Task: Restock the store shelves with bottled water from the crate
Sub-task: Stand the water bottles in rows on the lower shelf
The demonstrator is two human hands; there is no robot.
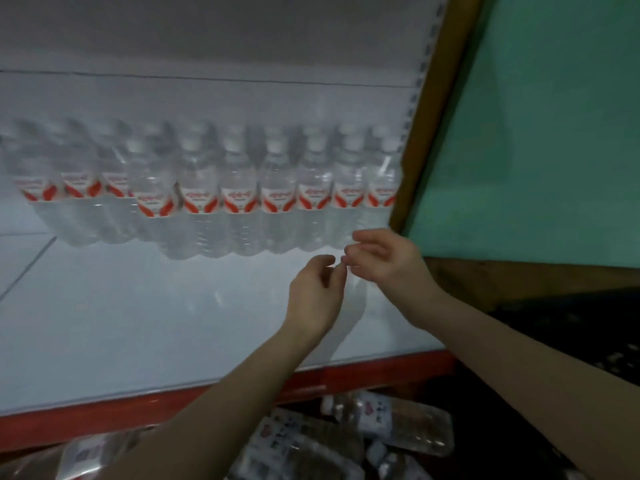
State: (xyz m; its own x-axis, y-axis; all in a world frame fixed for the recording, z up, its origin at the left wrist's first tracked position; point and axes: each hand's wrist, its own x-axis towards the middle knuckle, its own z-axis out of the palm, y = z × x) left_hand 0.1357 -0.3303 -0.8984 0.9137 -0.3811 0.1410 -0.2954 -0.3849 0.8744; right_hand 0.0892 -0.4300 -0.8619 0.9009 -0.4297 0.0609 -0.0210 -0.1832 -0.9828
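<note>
Standing in a blurred row at the back of the shelf (138,306), the water bottles (239,188) with white caps and red-and-white labels lie just beyond the hands, the nearest ones close above the right hand's fingertips. Both hands hover over the bare shelf front, almost touching each other. The left hand (313,296) and the right hand (388,261) have loosely curled fingers and hold nothing that shows, so both look released. This is probably the gap between placements, with no bottle in hand. Below the hands, under the red shelf edge (104,417), lie wrapped packs (398,420) that seem to hold bottles; a crate cannot be made out. The next move likely calls for reaching down there, gripping a bottle upright, and setting it in front of the row.
</note>
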